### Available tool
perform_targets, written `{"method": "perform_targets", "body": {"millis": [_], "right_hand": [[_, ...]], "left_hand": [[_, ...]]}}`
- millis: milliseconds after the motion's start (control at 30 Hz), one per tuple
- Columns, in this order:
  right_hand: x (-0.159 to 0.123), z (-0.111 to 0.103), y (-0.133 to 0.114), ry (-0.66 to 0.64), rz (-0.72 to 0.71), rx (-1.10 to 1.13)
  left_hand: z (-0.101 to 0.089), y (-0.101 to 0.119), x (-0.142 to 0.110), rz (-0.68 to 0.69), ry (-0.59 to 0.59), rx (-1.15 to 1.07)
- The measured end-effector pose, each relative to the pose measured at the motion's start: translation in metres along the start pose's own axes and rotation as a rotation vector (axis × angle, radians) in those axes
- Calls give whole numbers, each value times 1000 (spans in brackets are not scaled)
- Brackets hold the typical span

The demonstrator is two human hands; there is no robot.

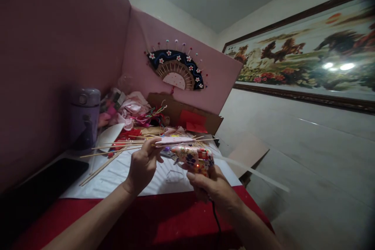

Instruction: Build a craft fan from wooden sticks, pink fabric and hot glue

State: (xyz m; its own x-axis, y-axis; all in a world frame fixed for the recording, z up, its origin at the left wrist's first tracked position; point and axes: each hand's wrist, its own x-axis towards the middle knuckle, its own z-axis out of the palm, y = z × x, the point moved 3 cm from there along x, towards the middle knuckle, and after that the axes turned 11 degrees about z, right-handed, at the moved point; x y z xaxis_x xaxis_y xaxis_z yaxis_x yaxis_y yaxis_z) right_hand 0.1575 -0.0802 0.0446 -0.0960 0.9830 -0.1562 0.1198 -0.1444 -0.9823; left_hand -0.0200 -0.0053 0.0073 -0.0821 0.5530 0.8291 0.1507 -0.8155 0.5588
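Observation:
My left hand (143, 167) pinches a narrow pink patterned piece (175, 141) by its left end, holding it level above the table. Thin wooden sticks (117, 147) extend to the left around it; which of them are joined to it I cannot tell. Wrapped in my right hand (218, 185) is a flower-patterned hot glue gun (193, 158) with a small red light on. Its nozzle points left, just under the pink piece; whether they touch is unclear. A long pale glue stick (258, 174) juts from the gun's back, and a black cord (216, 218) hangs below.
On the left stand a purple bottle (84, 117) and a dark flat phone-like object (68, 174). Behind lie pink cloth (134, 105), red card (195, 120) and loose sticks. A decorated fan (175, 60) hangs on the pink board. White sheet (114, 179) covers red cloth (164, 215).

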Motion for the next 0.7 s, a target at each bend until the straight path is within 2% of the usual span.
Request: {"method": "perform_targets", "body": {"millis": [233, 700], "right_hand": [[9, 17, -12, 79, -87, -268], [5, 18, -16, 236, -20, -369]], "left_hand": [[2, 2, -1, 43, -40, 17], [3, 3, -3, 91, -34, 46]]}}
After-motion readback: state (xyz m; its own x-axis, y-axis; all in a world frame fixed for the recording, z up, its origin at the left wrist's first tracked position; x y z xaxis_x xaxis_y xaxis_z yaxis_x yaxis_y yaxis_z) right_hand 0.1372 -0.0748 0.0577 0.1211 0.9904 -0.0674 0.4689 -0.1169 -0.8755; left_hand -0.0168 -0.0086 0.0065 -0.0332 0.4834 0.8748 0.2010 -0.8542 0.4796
